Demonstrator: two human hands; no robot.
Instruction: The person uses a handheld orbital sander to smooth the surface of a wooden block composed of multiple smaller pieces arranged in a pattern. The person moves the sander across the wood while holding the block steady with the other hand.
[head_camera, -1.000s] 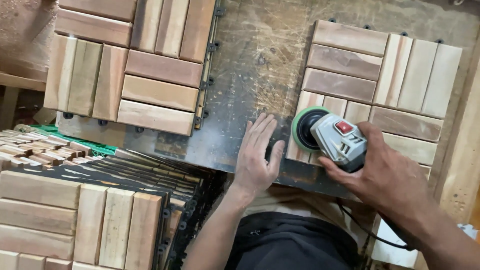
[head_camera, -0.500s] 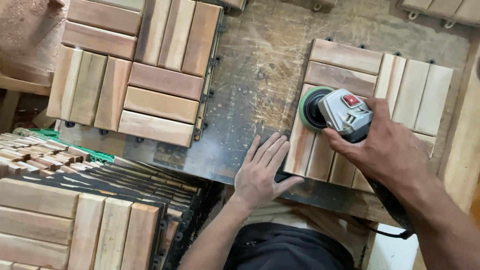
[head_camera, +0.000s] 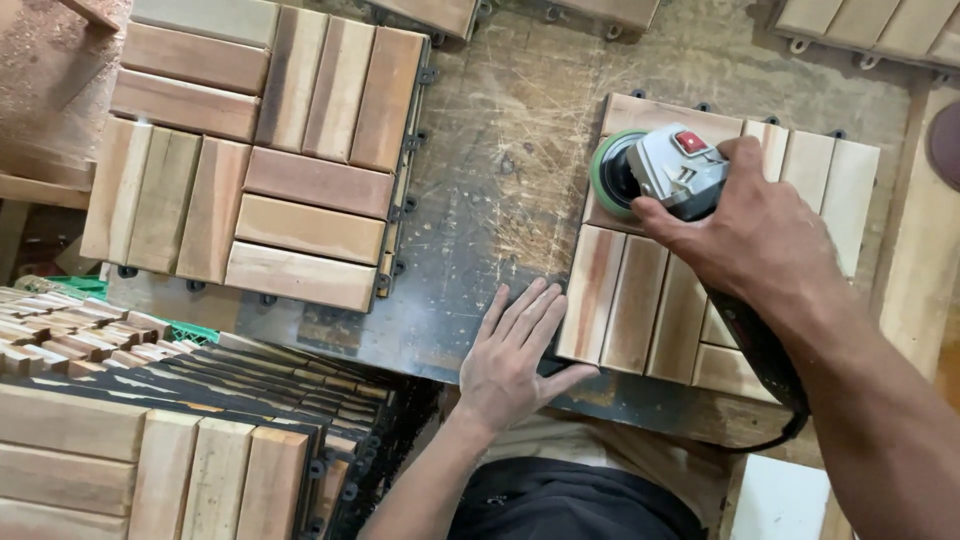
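On workbench (head_camera: 500, 150), sander (head_camera: 660, 172) pointing left

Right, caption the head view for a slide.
Right hand runs a sander over a wooden tile; left hand braces its edge.

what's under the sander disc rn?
The green-rimmed disc of the sander, held by the right hand, sits on the slatted wooden tile, upper left corner. The wood directly beneath the disc is covered. Left hand rests flat at the tile's lower left edge.
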